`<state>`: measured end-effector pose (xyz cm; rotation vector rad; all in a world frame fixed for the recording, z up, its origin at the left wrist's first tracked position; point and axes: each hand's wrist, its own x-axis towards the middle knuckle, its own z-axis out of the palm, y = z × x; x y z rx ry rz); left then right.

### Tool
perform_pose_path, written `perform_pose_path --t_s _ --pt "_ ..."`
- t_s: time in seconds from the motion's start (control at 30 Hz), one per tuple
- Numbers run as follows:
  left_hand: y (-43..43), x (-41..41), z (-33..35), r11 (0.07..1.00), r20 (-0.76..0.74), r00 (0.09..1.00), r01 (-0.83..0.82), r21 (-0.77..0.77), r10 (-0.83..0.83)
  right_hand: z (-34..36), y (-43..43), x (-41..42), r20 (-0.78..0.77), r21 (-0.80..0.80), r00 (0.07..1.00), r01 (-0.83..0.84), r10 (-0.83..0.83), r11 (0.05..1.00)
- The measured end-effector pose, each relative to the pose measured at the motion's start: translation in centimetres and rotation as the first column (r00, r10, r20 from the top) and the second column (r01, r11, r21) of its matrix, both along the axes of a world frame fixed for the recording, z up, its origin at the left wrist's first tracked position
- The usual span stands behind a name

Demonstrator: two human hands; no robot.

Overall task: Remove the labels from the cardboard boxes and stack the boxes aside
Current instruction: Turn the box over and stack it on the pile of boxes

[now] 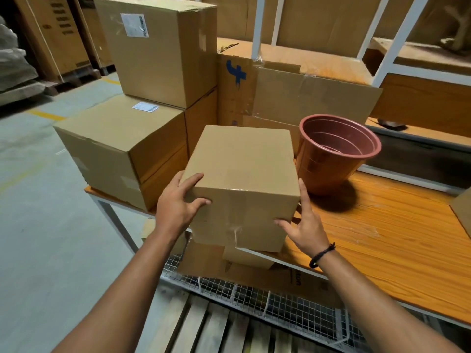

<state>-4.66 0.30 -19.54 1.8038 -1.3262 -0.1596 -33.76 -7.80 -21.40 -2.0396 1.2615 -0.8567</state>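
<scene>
Box (242, 161) at worktop (382, 225) edge, pot (336, 151) just right of it; left hand (178, 200) clamps its left corner, right hand (305, 225) flat against its right side.

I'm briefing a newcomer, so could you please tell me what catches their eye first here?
The plain cardboard box at the table's near edge, held between the left hand and the right hand, stands out first. Right of it sits a reddish pot; behind-left, an upper box and a lower box, stacked, bear white labels.
</scene>
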Motion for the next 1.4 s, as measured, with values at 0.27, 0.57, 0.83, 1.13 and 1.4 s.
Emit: perform_pose_path --t_s 0.27,0.57,0.83,1.13,1.4 --pt "0.0 -1.1 -2.2 0.999 -0.103 0.994 0.021 -0.046 -0.025 4.4 -2.3 -0.2 -0.205 -0.329 0.978 -0.033 -0.037 0.944" --pt "0.0 -1.2 -1.4 0.999 -0.307 0.951 0.038 -0.033 -0.046 4.4 -2.1 1.3 -0.348 -0.212 0.937 -0.11 0.03 0.971" --pt "-0.7 -3.7 4.5 0.981 0.308 0.944 0.16 -0.11 -0.119 5.3 -1.0 0.0 -0.467 -0.297 0.883 -0.116 -0.038 0.948" --pt "-2.1 -4.1 3.3 0.949 0.184 0.944 0.295 -0.112 -0.272 10.0 -1.5 2.8 -0.536 -0.324 0.844 -0.227 0.019 0.918" --pt "-0.9 -0.3 0.3 0.983 -0.05 0.982 0.181 0.004 -0.181 8.8 -1.4 1.3 -0.404 -0.341 0.913 -0.203 0.052 0.918"
